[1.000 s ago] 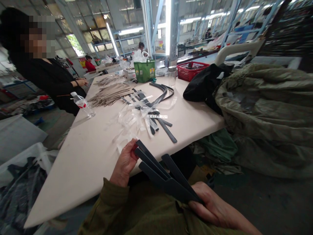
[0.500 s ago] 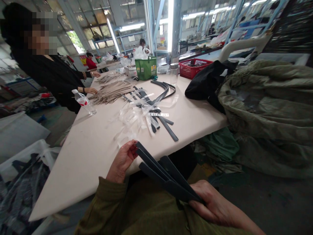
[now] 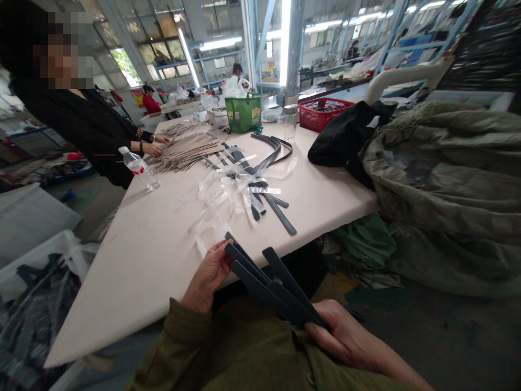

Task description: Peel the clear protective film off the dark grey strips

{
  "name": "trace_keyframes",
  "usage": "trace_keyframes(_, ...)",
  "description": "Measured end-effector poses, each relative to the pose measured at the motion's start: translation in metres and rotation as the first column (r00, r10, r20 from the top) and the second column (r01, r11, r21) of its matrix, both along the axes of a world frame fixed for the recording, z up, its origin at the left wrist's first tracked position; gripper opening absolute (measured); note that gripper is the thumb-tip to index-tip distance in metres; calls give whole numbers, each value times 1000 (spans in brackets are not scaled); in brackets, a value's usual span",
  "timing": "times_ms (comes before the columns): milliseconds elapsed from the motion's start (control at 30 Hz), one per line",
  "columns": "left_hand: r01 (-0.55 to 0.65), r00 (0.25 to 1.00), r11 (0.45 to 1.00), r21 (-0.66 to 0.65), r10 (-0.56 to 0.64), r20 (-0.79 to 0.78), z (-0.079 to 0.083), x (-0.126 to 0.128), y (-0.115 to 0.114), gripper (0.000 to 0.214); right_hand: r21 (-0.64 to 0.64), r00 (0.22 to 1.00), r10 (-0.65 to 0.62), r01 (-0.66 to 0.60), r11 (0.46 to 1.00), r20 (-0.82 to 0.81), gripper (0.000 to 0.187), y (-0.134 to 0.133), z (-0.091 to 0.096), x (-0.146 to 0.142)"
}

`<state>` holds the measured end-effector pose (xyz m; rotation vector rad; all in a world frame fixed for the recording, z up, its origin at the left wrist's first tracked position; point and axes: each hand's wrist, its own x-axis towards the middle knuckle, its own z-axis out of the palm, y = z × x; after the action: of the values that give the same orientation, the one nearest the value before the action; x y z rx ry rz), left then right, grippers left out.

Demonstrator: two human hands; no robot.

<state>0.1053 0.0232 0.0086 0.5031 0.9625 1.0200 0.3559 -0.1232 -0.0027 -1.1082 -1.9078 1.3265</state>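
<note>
A fanned bundle of dark grey flat strips [image 3: 260, 288], rounded at the ends, is held over my lap at the table's near edge. My right hand [image 3: 345, 331] is wrapped round the lower end of the bundle. At the upper end, my left hand [image 3: 211, 271] pinches the tip of one strip between thumb and fingers. One strip stands apart from the others on the right side of the fan. On the table [image 3: 134, 260], just beyond, lie more dark strips [image 3: 280, 214] among crumpled clear plastic wrappers [image 3: 228, 193].
At the far left, a co-worker's hands [image 3: 152, 146] touch a pile of thin brown strips [image 3: 187, 152]. Near them stands a water bottle [image 3: 140, 169]. Behind are a green bag [image 3: 243, 114], a glass jar [image 3: 290, 124], a red basket [image 3: 321, 113] and a black cloth [image 3: 342, 138]. A white bin [image 3: 75, 255] holds dark strips.
The strips in my hands have spread apart, the right one now standing clear of the rest. My right hand has shifted slightly left. The co-worker's hands have drawn closer together.
</note>
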Motion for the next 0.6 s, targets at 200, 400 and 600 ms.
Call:
trace_keyframes(200,200,979,977,68,-196,-59,-14,47,-54,27,6,980,-197,197,980,38,20,27,-4,-28)
trace_keyframes(400,152,977,969,195,-118,-176,-15,50,-59,27,155,950,-311,302,941,36,30,29,-15,-20)
trace_keyframes(600,-181,979,973,144,192,-66,-16,25,-39,37,34,878,-463,463,886,122,58,-1,-47,31)
